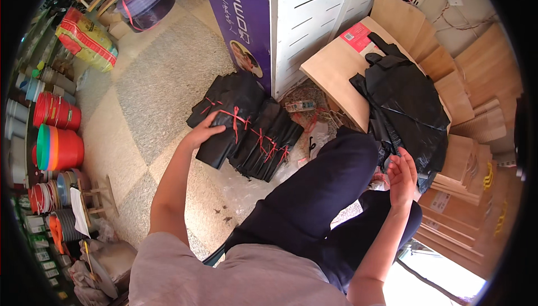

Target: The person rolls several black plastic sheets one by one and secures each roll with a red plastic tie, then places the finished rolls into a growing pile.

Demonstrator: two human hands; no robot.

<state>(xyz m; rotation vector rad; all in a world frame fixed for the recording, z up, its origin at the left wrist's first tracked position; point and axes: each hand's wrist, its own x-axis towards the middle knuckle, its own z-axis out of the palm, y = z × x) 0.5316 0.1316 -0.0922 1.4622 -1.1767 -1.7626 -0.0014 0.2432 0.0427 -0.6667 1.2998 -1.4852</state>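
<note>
Bundles of folded black plastic bags (227,138), tied with thin red string, lie in a pile on the floor before me. My left hand (203,132) is at the left edge of the pile, thumb and a finger against the nearest bundle; its other fingers are partly hidden. More black plastic bags (406,99) lie loose and crumpled on a wooden board (330,71) to my right, draping over its near side. Beside their lower edge my right hand (402,177) is palm up, fingers loosely bent and apart, with nothing seen in it.
A purple sign board (241,20) and a white slotted panel (305,31) stand behind the pile. Wooden boards (459,160) are stacked at right. Coloured buckets (59,146) line the left side; a yellow-red sack (87,40) stands farther back. Clear plastic film lies near my knee.
</note>
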